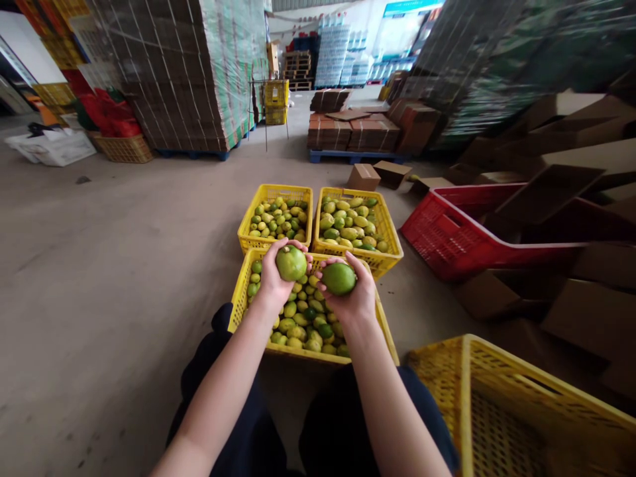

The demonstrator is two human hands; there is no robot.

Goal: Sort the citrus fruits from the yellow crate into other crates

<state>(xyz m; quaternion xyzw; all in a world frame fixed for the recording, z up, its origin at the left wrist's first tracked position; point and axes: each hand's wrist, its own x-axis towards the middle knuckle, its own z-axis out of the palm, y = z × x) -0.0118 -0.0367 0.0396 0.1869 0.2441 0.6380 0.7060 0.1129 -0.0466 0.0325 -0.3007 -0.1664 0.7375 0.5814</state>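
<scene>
My left hand [272, 281] cups a light green lemon [291, 264], its stem end showing, with the fingers curled behind it. A darker green lemon [339, 279] rests in my right hand [362, 295], the thumb up along its side. Both hands are raised side by side over the near yellow crate [239, 298], which holds many green and yellow lemons [298, 331]. Just beyond stand two more yellow crates of lemons, the far left crate [243, 228] and the far right crate [394, 238]. The fingertips behind both fruits are partly hidden.
At lower right stands a yellow crate [467, 397] close to my right leg. A red crate [447, 232] with cardboard boxes [571, 324] around it lies to the right. Further off are flattened cartons [348, 132] on a blue pallet and a tall wrapped stack [163, 79].
</scene>
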